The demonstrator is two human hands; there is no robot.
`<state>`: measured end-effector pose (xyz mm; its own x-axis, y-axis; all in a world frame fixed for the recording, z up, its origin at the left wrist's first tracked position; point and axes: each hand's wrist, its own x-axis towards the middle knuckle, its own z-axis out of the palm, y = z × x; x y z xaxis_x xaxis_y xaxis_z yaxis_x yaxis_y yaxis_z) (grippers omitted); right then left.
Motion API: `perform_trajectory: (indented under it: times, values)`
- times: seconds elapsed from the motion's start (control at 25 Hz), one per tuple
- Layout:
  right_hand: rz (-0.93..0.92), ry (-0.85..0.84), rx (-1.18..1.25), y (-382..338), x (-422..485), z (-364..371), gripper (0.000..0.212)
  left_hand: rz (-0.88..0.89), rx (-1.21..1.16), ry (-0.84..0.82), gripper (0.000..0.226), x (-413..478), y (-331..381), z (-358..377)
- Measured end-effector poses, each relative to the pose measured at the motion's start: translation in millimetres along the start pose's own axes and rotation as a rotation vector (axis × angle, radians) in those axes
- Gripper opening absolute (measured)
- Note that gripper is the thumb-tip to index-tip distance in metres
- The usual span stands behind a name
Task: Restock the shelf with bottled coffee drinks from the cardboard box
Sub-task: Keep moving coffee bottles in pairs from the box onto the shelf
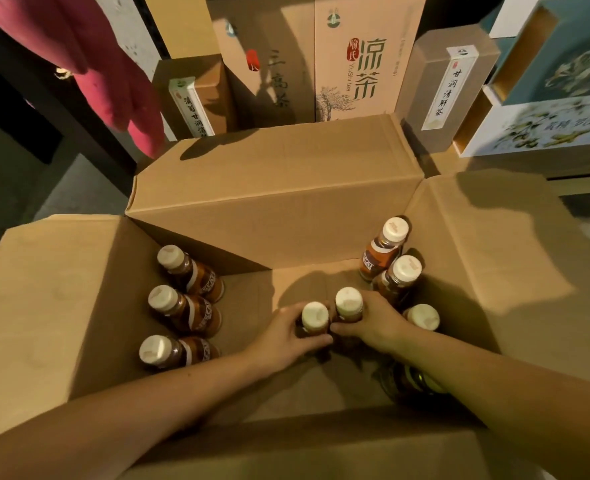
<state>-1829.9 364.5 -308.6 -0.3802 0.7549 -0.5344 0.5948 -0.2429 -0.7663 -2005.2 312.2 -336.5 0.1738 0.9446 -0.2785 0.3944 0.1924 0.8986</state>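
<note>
Down in the open cardboard box (79, 306), the left hand (283, 337) grips one upright, cream-capped coffee bottle (315, 318) and the right hand (376, 327) grips the neighbour bottle (349, 303) just beside it; other bottles (196, 277) show brown drink and dark labels.

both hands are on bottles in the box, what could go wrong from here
The left hand and right hand each grip a bottle near its cap. The left bottle and right bottle are close together, so lifted at once they may knock and slip.
The right wrist lies close to a neighbouring bottle; pulling up could tip it.
The three bottles by the left wall stand loose; jolting the cardboard box might topple them.
</note>
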Motion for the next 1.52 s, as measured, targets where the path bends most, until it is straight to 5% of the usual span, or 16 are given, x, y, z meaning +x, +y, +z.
perform_trajectory:
  times: [0.2,0.32,0.44,0.72,0.88,1.0,1.16,1.32,1.52]
  values:
    - [-0.074,-0.037,0.035,-8.3,-1.6,-0.1,0.047,0.023,0.131,0.050,0.037,-0.6,10.3,-15.2]
    - [-0.136,-0.080,0.013,-19.2,-1.0,-1.8,0.038,0.072,0.236,0.100,0.057,-5.7,25.7,-28.9]
    - [-0.114,-0.031,0.073,-39.1,-10.4,-7.7,0.045,0.078,0.166,0.144,0.039,-21.3,51.0,-42.3]
    - [-0.399,-0.106,-0.024,-133.8,-56.1,-16.5,0.064,0.092,0.030,0.498,0.043,-97.3,134.4,-80.7]
    - [-0.727,-0.263,0.015,-217.0,-93.6,10.6,0.021,0.134,0.008,0.726,0.027,-169.2,167.2,-123.2]
    - [-0.894,-0.353,-0.024,-275.8,-115.2,59.2,0.016,0.161,0.035,0.921,0.039,-238.1,171.0,-160.7]
    - [-1.008,-0.443,-0.040,-348.3,-148.5,165.2,0.017,0.151,0.019,1.178,0.023,-347.5,152.3,-214.9]
    - [-1.081,-0.519,-0.017,-416.5,-195.8,307.1,0.008,0.095,0.038,1.399,0.025,-479.6,116.6,-278.2]
    - [-1.079,-0.651,0.123,-503.1,-256.7,492.5,0.020,0.052,0.000,1.585,0.032,-656.4,67.5,-367.1]
